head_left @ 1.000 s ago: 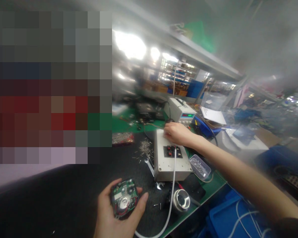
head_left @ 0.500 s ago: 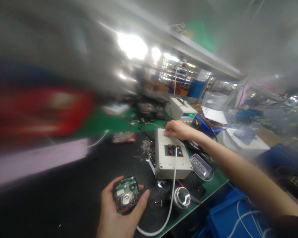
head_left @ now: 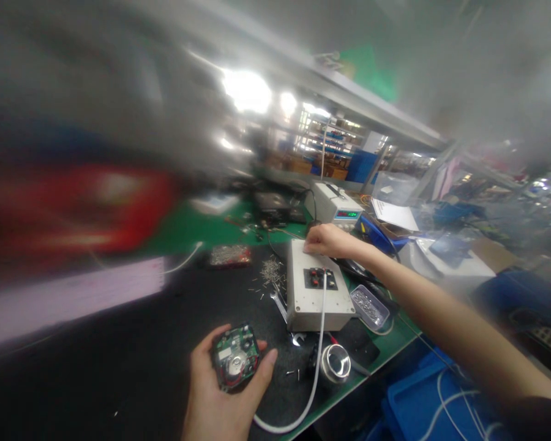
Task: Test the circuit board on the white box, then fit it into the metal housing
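My left hand (head_left: pixel 227 383) grips a small black-cased circuit board unit (head_left: pixel 236 354), its green board and round silver part facing up. A white cable (head_left: pixel 320 358) rises from the hand's side and plugs into the terminal panel (head_left: pixel 320 278) on a grey metal box (head_left: pixel 303 300). My right hand (head_left: pixel 324 239) reaches across to the far left corner of that box, fingers curled together at its top edge. Whatever those fingers hold or press is hidden. Behind the box, a power supply (head_left: pixel 335 205) shows lit digits, too blurred to read.
Loose small screws or pins (head_left: pixel 272 272) lie left of the box beside a wrench (head_left: pixel 279 305). A purple tray (head_left: pixel 371 306) of metal bits sits to the right. A round metal-rimmed container (head_left: pixel 336 364) stands near the table edge, above a blue bin (head_left: pixel 417 392).
Both hands keep nearly the same places and holds. The view has shifted slightly, and the power supply's green digits look different.
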A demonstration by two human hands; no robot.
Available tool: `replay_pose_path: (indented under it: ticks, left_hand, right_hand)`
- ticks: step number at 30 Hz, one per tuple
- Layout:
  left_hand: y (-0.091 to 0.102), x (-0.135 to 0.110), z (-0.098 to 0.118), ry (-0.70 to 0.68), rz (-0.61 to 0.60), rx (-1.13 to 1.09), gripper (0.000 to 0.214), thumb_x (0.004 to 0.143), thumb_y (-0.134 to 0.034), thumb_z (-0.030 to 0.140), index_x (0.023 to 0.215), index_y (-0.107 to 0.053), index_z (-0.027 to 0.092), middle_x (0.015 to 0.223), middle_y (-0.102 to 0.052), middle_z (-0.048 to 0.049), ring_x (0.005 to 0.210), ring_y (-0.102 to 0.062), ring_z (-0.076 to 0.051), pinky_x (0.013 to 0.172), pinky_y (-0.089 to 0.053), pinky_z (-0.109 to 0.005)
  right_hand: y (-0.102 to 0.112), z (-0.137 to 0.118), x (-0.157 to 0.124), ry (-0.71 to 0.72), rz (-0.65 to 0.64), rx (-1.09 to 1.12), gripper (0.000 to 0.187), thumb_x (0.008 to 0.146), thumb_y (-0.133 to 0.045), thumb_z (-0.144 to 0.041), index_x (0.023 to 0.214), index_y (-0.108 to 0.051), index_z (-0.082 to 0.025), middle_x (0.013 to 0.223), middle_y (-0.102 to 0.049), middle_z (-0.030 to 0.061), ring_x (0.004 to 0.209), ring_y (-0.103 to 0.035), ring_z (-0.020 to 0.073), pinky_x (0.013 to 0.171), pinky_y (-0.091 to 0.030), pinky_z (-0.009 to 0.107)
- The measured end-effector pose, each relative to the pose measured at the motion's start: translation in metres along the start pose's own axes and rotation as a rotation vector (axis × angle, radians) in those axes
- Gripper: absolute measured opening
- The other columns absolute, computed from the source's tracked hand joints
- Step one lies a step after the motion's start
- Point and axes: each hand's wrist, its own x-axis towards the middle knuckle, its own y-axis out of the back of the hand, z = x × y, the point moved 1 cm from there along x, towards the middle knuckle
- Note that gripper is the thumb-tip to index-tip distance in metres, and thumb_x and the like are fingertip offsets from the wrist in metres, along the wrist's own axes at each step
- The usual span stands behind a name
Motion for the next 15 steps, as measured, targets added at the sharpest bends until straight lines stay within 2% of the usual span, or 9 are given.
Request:
replay_pose_path:
  ticks: [5, 9, 15]
  left_hand:
    - [-0.0004, 0.0004, -0.0024, 0.0, 0.01, -0.006, 0.085, 0.065, -0.093, 0.05, 0.133, -0.049, 0.024, 0.094, -0.078, -0.0064, 0.076, -0.077, -0.029, 0.075, -0.065, -0.044]
    - [-0.0002, 0.0001, -0.0016, 0.003, 0.015, 0.001, 0.083, 0.064, -0.093, 0.049, 0.131, -0.051, 0.025, 0.093, -0.078, -0.0049, 0.082, -0.078, -0.029, 0.082, -0.065, -0.045]
    - [-0.0011, -0.0003, -0.0008, 0.009, 0.01, -0.011, 0.082, 0.066, -0.092, 0.05, 0.132, -0.05, 0.025, 0.093, -0.078, -0.0059, 0.083, -0.079, -0.031, 0.083, -0.065, -0.049]
  right_hand:
    - [0.0008, -0.0002, 0.0001, 0.008, -0.002, 0.0, 0.01, 0.098, -0.073, -0.023, 0.1, -0.074, -0.013, 0.099, -0.072, 0.004, 0.09, -0.068, 0.0171, 0.089, -0.056, 0.035]
    - [0.0006, 0.0, 0.0001, 0.009, 0.001, 0.0, 0.01, 0.097, -0.073, -0.022, 0.1, -0.074, -0.012, 0.098, -0.072, 0.0042, 0.09, -0.068, 0.0174, 0.089, -0.055, 0.035]
    - [0.0002, 0.0002, -0.0003, 0.009, 0.007, -0.001, 0.01, 0.097, -0.073, -0.022, 0.099, -0.074, -0.013, 0.097, -0.072, 0.0039, 0.088, -0.068, 0.0171, 0.088, -0.055, 0.034]
